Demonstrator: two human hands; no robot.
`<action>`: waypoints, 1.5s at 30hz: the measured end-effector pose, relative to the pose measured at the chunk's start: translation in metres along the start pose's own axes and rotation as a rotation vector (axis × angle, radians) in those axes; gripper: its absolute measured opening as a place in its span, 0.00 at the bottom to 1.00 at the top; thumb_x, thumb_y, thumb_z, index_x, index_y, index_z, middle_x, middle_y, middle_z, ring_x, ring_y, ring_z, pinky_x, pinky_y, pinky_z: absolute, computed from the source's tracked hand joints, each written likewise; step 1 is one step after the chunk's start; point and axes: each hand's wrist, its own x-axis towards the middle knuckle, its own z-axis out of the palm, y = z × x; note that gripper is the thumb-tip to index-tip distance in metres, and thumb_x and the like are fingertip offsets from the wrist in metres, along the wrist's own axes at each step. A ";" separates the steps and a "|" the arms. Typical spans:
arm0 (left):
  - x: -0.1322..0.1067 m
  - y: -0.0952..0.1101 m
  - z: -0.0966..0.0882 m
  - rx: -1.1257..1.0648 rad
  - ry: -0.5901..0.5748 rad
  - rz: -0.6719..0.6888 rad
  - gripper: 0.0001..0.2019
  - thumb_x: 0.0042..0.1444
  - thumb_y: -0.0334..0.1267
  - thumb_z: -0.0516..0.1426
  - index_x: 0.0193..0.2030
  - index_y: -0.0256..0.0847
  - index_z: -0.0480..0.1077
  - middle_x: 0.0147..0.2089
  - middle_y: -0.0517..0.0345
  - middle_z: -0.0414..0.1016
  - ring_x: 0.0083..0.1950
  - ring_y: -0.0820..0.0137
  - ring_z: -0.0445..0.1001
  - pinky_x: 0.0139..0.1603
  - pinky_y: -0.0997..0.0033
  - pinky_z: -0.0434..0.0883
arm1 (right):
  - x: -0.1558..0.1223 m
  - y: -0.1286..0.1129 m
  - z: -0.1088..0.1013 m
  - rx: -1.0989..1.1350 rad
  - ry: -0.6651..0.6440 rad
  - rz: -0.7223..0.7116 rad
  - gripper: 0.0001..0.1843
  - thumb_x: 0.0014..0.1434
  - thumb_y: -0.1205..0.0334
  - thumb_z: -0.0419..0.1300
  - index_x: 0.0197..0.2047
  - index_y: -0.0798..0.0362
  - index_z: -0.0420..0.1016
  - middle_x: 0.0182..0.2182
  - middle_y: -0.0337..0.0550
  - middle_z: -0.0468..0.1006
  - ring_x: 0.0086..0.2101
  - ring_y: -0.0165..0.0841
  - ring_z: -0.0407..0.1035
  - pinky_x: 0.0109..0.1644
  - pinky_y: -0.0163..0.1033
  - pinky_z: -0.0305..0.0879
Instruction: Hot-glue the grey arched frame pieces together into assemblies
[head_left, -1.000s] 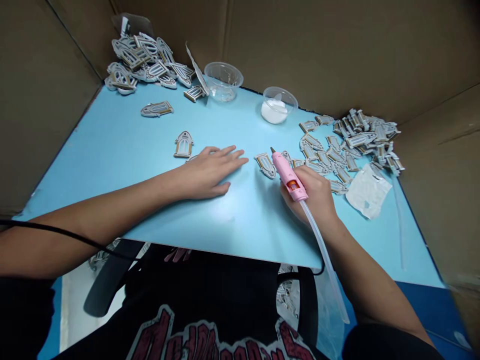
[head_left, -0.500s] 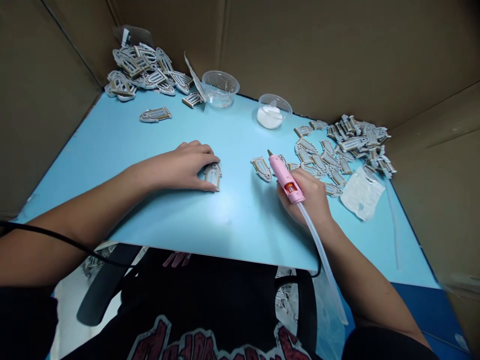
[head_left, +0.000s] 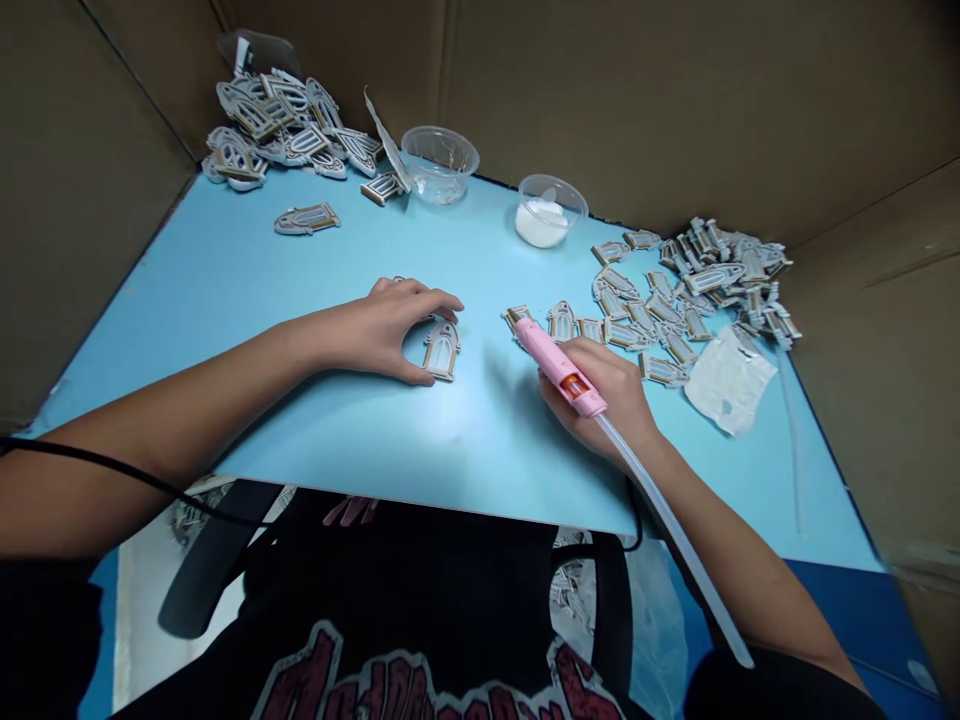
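Observation:
My left hand (head_left: 397, 330) rests on the blue table with thumb and fingers spread around a small arched window-shaped piece (head_left: 442, 350), white with gold edging. The piece lies flat, and a gap shows between it and the thumb. In my right hand (head_left: 604, 395) is a pink hot glue gun (head_left: 559, 368), its nozzle end pointing up and left over another window-shaped piece (head_left: 516, 318). A long translucent glue stick (head_left: 675, 540) sticks out of the gun's back end toward my forearm.
Piles of window-shaped pieces lie at the back left (head_left: 277, 125) and right (head_left: 720, 270). Two clear plastic cups stand at the back, one (head_left: 440, 165) beside a leaning flap, the other (head_left: 541, 222) holding something white. A crumpled white packet (head_left: 729, 382) lies at right; cardboard walls (head_left: 637, 100) surround the table.
My left fingers have opened away from the window-shaped piece, which now shows fully. The glue gun has shifted slightly left and down, and its glue stick has swung right.

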 end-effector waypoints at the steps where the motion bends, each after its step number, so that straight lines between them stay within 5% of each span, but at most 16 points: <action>1: 0.001 0.000 0.002 -0.019 0.018 0.017 0.43 0.51 0.55 0.66 0.72 0.45 0.59 0.67 0.47 0.71 0.70 0.50 0.63 0.73 0.48 0.58 | 0.000 -0.001 0.000 0.032 -0.012 -0.028 0.03 0.61 0.63 0.59 0.34 0.50 0.70 0.33 0.45 0.78 0.32 0.36 0.72 0.35 0.40 0.66; 11: -0.002 0.019 0.015 -0.011 0.197 0.210 0.40 0.57 0.45 0.62 0.75 0.41 0.54 0.68 0.42 0.72 0.67 0.55 0.71 0.68 0.57 0.63 | -0.001 -0.010 0.007 0.118 -0.193 -0.100 0.09 0.61 0.61 0.59 0.30 0.50 0.65 0.26 0.37 0.70 0.25 0.28 0.65 0.29 0.33 0.59; 19: -0.007 0.017 0.021 0.052 0.266 0.366 0.42 0.61 0.48 0.62 0.78 0.50 0.49 0.68 0.46 0.73 0.63 0.56 0.72 0.67 0.55 0.62 | -0.001 -0.017 0.004 0.059 -0.194 -0.067 0.12 0.60 0.62 0.57 0.27 0.48 0.59 0.21 0.33 0.64 0.21 0.26 0.58 0.27 0.33 0.53; 45: -0.011 0.024 0.017 0.034 0.292 0.299 0.37 0.63 0.53 0.62 0.75 0.51 0.56 0.67 0.49 0.73 0.61 0.58 0.71 0.67 0.57 0.62 | -0.001 -0.024 0.000 0.011 -0.218 0.021 0.14 0.58 0.60 0.56 0.25 0.47 0.54 0.19 0.34 0.63 0.19 0.28 0.56 0.26 0.36 0.53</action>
